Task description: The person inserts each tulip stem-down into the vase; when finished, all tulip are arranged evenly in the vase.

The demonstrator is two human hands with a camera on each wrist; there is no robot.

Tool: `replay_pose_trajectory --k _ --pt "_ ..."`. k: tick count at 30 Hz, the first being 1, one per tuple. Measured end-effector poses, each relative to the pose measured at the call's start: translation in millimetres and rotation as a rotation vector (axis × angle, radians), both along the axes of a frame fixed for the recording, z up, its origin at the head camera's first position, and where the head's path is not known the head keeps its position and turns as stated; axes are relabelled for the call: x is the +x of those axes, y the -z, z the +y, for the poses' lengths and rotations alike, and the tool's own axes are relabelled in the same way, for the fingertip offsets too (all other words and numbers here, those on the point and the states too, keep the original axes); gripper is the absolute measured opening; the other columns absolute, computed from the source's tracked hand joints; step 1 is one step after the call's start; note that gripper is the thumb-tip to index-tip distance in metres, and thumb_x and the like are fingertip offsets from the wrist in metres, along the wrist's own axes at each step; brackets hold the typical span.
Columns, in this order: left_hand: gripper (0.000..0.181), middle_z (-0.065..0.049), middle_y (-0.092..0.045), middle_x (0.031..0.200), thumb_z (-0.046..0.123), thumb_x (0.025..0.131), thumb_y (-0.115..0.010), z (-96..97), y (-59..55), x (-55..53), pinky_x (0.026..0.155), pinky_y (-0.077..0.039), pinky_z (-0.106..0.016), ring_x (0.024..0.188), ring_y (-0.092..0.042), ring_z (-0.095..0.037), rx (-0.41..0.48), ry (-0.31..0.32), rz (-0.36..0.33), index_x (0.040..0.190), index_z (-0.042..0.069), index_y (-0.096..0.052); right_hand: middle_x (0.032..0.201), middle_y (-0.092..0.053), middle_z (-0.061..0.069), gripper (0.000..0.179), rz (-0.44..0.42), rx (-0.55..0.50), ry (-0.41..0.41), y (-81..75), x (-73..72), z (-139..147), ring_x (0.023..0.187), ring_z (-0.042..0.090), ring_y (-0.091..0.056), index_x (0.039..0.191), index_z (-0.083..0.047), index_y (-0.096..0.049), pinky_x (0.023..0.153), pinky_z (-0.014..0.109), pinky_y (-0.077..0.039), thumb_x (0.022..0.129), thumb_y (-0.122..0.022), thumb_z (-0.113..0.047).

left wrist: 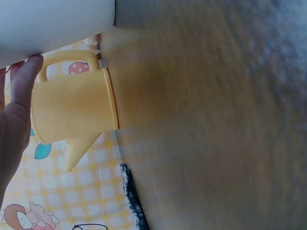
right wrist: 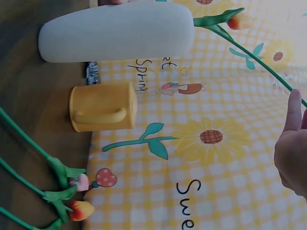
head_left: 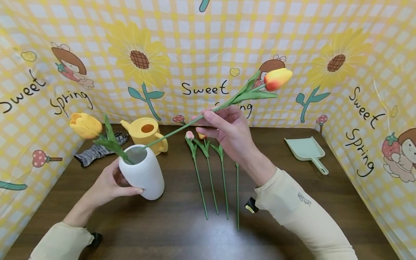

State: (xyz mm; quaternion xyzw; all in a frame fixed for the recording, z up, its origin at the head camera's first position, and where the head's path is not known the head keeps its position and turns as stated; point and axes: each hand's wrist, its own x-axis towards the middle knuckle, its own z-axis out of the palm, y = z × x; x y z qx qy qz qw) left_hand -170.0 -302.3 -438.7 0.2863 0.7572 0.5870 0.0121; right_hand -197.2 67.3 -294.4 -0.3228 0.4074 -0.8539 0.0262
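Observation:
A white vase (head_left: 147,177) stands on the table, and my left hand (head_left: 105,186) holds it from the left side, thumb across the front. In its mouth is a yellow tulip (head_left: 86,125) that leans left over the rim. My right hand (head_left: 232,131) pinches the green stem of a red-and-yellow tulip (head_left: 277,79), bloom up and to the right. That stem slants down left, its lower end at the vase's opening; how deep it reaches inside I cannot tell. In the right wrist view, the right hand (right wrist: 292,148) has the stem at its fingertips, away from the vase (right wrist: 117,32).
Behind the vase are a yellow watering can (head_left: 146,131) and a grey knitted glove (head_left: 97,153). Several more tulips (head_left: 208,159) lie side by side mid-table, one partly behind the right hand. A pale green dustpan (head_left: 305,148) lies at the right. Checked cloth (head_left: 208,43) walls the table.

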Motion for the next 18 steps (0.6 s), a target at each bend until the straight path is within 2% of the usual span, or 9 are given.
replay_pose_trajectory --k 5,11,18 --pt "0.096 -0.011 -0.059 0.13 -0.021 0.066 -0.084 0.6 -0.8 -0.2 0.074 -0.063 -0.039 0.105 -0.067 -0.02 0.0 -0.001 -0.003 0.148 0.002 -0.041 0.096 -0.075 0.012 0.007 0.053 0.052 0.003 -9.6 -2.7 -5 0.093 0.029 -0.074 0.097 -0.005 -0.076 0.083 0.047 -0.061 0.093 -0.072 -0.002" --pt "0.095 -0.011 -0.058 0.131 -0.021 0.066 -0.084 0.5 -0.8 0.1 0.074 -0.063 -0.039 0.106 -0.067 -0.02 0.003 -0.001 -0.008 0.148 0.002 -0.04 0.098 -0.075 0.014 0.019 0.08 0.124 -0.021 -17.1 -5.0 -14 0.099 0.031 -0.073 0.098 -0.004 -0.076 0.088 0.052 -0.058 0.095 -0.061 0.008" --pt "0.096 -0.011 -0.058 0.131 -0.02 0.067 -0.085 0.5 -1.2 -0.1 0.074 -0.063 -0.039 0.106 -0.067 -0.02 -0.021 -0.012 -0.005 0.149 0.003 -0.04 0.096 -0.075 0.013 0.022 0.087 0.204 -0.035 -21.2 -7.1 -26 0.09 0.027 -0.074 0.096 -0.003 -0.075 0.087 0.055 -0.057 0.094 -0.06 0.012"
